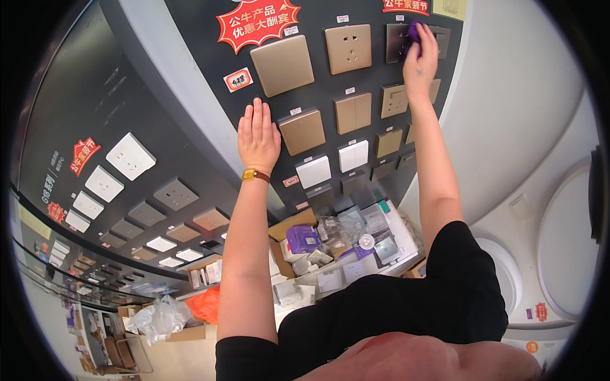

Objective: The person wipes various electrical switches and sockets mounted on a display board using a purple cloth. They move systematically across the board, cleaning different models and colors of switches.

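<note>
My right hand point(421, 57) presses a purple cloth point(413, 32) against a dark grey wall socket point(395, 43) at the top right of a black display board point(314, 62). Part of that socket and of the switch plate point(442, 42) beside it is hidden by the hand. Flat on the board rests my left hand point(259, 135), empty, its fingers extended and almost together. It lies just left of a gold switch plate point(302, 132) and below a larger gold blank plate point(282, 65). A gold socket point(348, 49) sits between the two hands.
Below the board, a carton point(281, 238) and a white surface hold boxed goods, including a purple box point(303, 239). Another dark board with white sockets point(131, 156) stands at left. Plastic bags point(162, 318) lie lower left. Round white lamps point(567, 238) hang on the right wall.
</note>
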{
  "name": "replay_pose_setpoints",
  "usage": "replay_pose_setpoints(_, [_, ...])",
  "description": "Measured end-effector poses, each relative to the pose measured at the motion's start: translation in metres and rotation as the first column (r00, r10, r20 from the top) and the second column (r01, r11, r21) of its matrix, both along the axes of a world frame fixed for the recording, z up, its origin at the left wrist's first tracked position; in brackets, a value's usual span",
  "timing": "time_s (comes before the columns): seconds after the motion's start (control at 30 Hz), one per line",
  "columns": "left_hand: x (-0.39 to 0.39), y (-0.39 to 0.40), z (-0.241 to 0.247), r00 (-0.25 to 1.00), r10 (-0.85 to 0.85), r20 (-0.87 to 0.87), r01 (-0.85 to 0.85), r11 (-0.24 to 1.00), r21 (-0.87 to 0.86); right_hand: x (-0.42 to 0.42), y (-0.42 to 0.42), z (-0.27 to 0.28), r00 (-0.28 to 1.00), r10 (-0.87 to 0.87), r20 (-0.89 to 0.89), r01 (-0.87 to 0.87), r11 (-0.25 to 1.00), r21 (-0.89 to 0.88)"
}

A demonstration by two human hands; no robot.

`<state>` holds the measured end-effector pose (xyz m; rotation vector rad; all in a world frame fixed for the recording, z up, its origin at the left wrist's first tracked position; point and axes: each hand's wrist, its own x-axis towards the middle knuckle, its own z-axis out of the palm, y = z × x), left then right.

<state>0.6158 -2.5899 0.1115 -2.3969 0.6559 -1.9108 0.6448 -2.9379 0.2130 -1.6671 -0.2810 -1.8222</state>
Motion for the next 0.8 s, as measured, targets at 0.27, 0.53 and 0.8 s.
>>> replay_pose_setpoints(0.27, [-0.004,0.002,0.003,0.999,-0.013,-0.03,0.012,1.0,-0.013,-0.04,0.021,-0.043,0.988,0.096,-0.124,-0.137,0.916,-0.378])
replay_pose_setpoints(0.53, [-0.223,0.014,-0.141,0.464,-0.293,-0.836,0.294,0.941,-0.167,-0.235,-0.008,-0.288,-0.441,-0.505,-0.742,-0.765,0.644,0.017])
replay_pose_setpoints(0.8, [-0.415,0.111,-0.268,-0.465,-0.26,-0.847,-0.518,0.855,0.022,-0.35,-0.007,-0.321,-0.564,-0.445,-0.696,-0.693,0.714,0.105])
